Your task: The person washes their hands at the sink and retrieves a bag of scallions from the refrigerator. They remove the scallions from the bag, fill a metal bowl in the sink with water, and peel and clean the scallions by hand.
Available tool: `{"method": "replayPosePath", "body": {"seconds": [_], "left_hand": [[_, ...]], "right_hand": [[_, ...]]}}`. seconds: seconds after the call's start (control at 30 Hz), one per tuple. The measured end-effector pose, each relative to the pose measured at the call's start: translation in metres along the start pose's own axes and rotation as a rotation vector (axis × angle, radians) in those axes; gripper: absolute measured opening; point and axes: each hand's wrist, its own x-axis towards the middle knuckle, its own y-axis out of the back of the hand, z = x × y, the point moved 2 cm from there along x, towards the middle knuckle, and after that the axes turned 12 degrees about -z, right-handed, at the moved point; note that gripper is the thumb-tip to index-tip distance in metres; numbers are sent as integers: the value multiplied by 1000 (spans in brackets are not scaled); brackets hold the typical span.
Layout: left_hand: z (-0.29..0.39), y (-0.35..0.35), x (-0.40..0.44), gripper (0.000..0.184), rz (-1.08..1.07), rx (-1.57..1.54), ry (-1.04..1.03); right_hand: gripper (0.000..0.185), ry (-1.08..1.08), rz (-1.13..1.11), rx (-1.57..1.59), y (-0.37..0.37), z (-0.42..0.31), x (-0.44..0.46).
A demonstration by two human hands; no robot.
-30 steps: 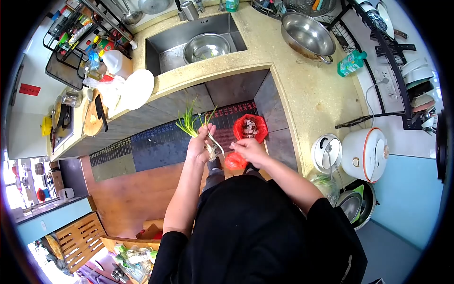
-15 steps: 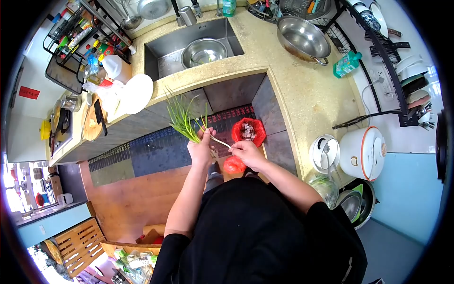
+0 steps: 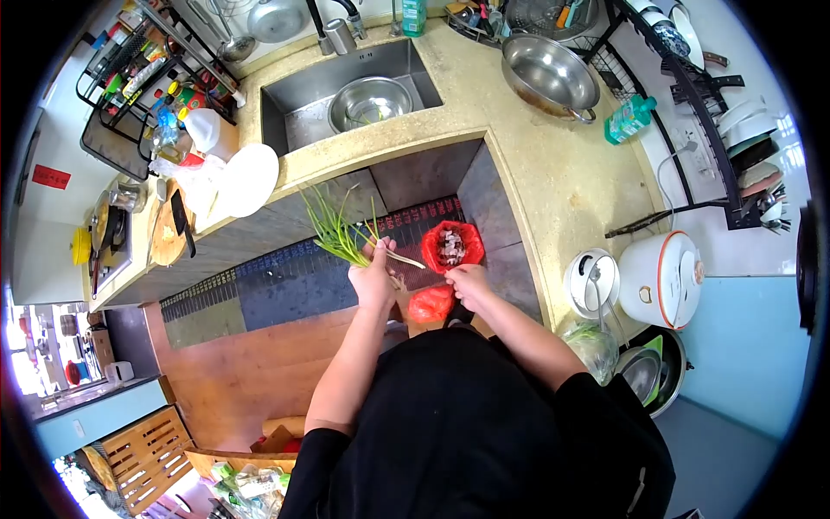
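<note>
A bunch of green onions [image 3: 335, 232] is held in my left hand [image 3: 373, 275], its leaves pointing up and left and one pale stalk sticking out to the right. My right hand [image 3: 469, 284] is closed in a pinch just right of that stalk's end; what its fingertips hold, if anything, is too small to name. Just above my right hand is a bin lined with a red bag [image 3: 471, 245], with scraps inside. Another red bag [image 3: 430, 304] lies below it, near my feet.
A metal bowl [image 3: 373, 104] sits in the sink [image 3: 298, 121]. On the counter are a steel pan [image 3: 550, 73], a green bottle [image 3: 628, 119], a white rice cooker [image 3: 661, 281], a white plate [image 3: 248, 180] and a cutting board [image 3: 166, 238] with a black-handled knife.
My right hand has moved right and slightly down, away from the pale stalk. My left hand still grips the green onions and has shifted slightly right.
</note>
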Motion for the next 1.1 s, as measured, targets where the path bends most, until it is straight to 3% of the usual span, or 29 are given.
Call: {"method": "replayPosePath", "body": {"seconds": [0.27, 0.33, 0.47, 0.53, 0.63, 0.73, 0.77, 0.8, 0.87, 0.93, 1.03, 1.1], "left_hand": [[6, 1, 4, 19, -41, -72, 154], [6, -1, 5, 20, -52, -67, 165], [0, -4, 7, 18, -63, -108, 180], [0, -4, 7, 20, -64, -140, 192], [-2, 12, 14, 23, -151, -23, 234], [13, 22, 10, 28, -40, -62, 307], [15, 31, 8, 32, -33, -28, 328], [16, 42, 8, 23, -38, 6, 334], [6, 68, 8, 22, -41, -22, 342], [3, 84, 3, 22, -48, -154, 368], [14, 90, -8, 27, -125, -393, 421], [18, 89, -10, 27, -136, -378, 404]], "right_hand": [[14, 491, 182, -1149, 28, -66, 17], [27, 486, 39, -1258, 0, -87, 3], [24, 695, -327, -812, -72, -79, -40], [21, 569, -377, -1028, -84, -84, -43], [18, 594, -320, -1009, -90, -83, -39], [17, 694, -195, -994, -81, -98, -37], [19, 622, -158, -1007, -77, -112, -38], [19, 601, -149, -960, -76, -124, -30], [18, 701, -11, -1079, -80, -163, -31], [20, 742, -17, -1120, -89, -205, -15], [25, 761, 62, -1276, -112, -272, 48], [28, 810, 136, -1376, -134, -318, 89]]}}
